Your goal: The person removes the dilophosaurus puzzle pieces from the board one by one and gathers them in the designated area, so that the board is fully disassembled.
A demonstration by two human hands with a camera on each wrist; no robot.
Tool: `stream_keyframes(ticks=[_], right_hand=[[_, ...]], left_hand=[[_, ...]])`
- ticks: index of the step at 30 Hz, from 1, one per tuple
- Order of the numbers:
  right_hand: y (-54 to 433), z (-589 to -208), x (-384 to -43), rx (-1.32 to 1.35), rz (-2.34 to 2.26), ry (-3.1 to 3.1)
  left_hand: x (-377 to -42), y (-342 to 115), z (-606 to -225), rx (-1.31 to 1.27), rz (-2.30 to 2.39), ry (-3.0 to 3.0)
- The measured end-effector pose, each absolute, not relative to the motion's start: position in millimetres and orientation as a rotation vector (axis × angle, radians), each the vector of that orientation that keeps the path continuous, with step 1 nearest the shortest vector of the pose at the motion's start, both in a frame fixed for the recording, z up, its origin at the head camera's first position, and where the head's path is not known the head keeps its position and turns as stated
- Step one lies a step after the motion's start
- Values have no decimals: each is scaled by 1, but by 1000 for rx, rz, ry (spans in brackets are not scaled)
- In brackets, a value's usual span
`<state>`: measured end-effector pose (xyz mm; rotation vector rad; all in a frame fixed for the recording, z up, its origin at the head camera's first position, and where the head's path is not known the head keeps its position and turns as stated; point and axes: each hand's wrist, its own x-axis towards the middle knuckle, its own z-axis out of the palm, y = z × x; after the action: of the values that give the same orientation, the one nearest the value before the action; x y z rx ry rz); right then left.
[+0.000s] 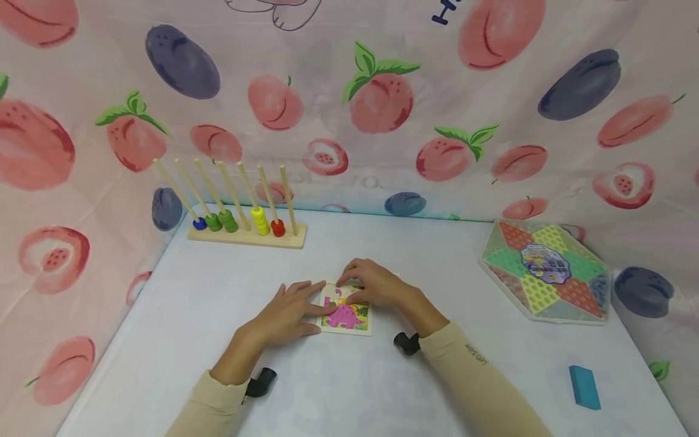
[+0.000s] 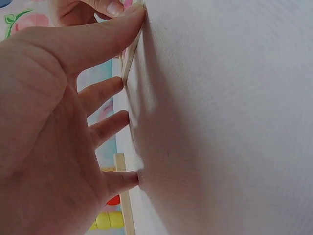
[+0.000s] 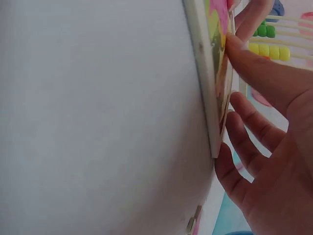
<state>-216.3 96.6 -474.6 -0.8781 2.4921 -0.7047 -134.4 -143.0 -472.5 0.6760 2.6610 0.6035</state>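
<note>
A small jigsaw board (image 1: 345, 318) with a pink dinosaur picture and a pale frame lies on the white table between both hands. My left hand (image 1: 289, 312) has its fingers spread on the left side. One fingertip presses on the picture, the thumb is at the board's lower left corner, and the other fingertips rest by its left edge. My right hand (image 1: 379, 285) arches over the upper right part. In the right wrist view its thumb (image 3: 257, 66) touches the picture on the board (image 3: 203, 68), while the fingers reach the surface and the edge.
A wooden bead rack (image 1: 248, 238) with upright pegs and coloured beads stands at the back left. At the right lies a hexagonal game board (image 1: 546, 267) with coloured triangles, and nearer, a blue block (image 1: 585, 387). A small flat piece (image 3: 194, 223) lies beyond the right hand.
</note>
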Motion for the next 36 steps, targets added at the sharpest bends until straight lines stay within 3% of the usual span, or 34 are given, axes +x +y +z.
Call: stream_keyframes(ticks=[29, 36], right_hand=[[85, -465, -211, -759, -665, 2544], [88, -471, -203, -861, -706, 2512]], left_hand=[[-136, -140, -470, 691, 609, 2673], [-134, -141, -472, 682, 612, 2667]])
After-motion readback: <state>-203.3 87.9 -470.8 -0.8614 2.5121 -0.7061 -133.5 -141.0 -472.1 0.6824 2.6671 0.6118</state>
